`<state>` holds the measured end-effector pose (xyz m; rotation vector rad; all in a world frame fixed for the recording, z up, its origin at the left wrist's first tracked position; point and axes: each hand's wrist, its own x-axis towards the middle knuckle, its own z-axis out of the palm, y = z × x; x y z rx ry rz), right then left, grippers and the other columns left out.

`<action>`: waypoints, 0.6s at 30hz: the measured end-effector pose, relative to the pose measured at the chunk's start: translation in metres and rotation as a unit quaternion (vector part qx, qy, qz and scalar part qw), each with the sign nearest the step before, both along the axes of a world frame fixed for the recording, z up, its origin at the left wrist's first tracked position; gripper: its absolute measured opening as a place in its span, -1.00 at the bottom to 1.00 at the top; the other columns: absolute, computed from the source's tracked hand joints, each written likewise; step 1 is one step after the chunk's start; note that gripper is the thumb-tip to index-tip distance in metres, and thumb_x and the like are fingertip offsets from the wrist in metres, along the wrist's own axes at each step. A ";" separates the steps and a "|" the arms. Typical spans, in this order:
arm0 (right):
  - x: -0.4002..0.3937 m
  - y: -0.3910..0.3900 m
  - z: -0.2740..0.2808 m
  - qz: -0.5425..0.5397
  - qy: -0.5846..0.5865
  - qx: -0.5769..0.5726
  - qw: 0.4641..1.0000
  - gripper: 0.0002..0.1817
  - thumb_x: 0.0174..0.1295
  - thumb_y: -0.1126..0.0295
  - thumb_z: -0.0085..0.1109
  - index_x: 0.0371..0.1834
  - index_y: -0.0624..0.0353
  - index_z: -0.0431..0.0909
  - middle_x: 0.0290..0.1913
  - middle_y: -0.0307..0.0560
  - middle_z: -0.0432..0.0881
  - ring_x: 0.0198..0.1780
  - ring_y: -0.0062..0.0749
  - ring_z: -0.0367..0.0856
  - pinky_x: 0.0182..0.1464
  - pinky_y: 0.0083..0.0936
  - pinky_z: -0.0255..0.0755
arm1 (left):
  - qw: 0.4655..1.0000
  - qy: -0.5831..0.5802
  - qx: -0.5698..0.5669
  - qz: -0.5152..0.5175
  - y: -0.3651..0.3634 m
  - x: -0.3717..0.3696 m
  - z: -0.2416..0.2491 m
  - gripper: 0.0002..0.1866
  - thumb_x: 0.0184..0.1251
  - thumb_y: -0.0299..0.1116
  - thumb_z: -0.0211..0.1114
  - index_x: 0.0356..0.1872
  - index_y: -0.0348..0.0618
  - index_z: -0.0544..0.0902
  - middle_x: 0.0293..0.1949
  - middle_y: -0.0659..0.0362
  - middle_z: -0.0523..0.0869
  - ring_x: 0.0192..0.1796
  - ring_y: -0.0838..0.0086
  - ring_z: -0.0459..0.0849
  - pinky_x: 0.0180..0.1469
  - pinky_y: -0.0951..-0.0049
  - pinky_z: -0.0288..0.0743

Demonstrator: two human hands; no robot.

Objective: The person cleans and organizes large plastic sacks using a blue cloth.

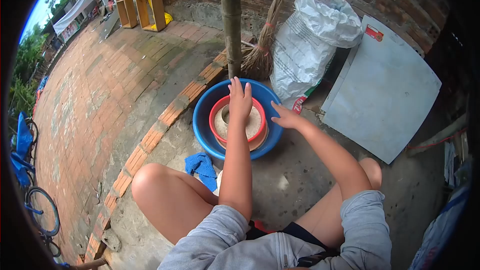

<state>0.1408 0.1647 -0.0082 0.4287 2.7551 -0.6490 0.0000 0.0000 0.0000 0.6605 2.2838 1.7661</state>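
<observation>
A large blue basin [201, 135] sits on the ground in front of my crossed legs. Inside it rests a smaller red-rimmed round container [214, 129] with pale grain [252, 122] in it. A short round tin [224, 115] stands in the grain, partly hidden behind my left forearm. My left hand [241, 102] is open above the red container, fingers stretched toward the basin's far rim. Over the right rim of the blue basin, my right hand [287, 117] is open too, thumb and fingers apart and holding nothing.
A blue cloth [201, 166] lies by my left knee. Behind the basin are a bamboo post [231, 25], a straw broom [262, 52] and a white woven sack [302, 45]. A grey panel [387, 90] leans at right. A brick edging [150, 140] runs along the left.
</observation>
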 end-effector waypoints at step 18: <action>0.241 0.033 0.176 -0.279 0.061 0.292 0.913 -0.18 0.24 0.31 0.16 0.54 0.19 0.01 0.57 0.18 -0.05 0.57 0.16 -0.09 0.48 -0.02 0.06 | 0.746 0.466 -0.068 -0.471 0.140 0.230 0.187 -0.36 0.59 -0.11 -0.12 0.54 -0.15 0.00 0.55 -0.07 0.02 0.58 0.04 -0.04 0.53 0.08 -0.07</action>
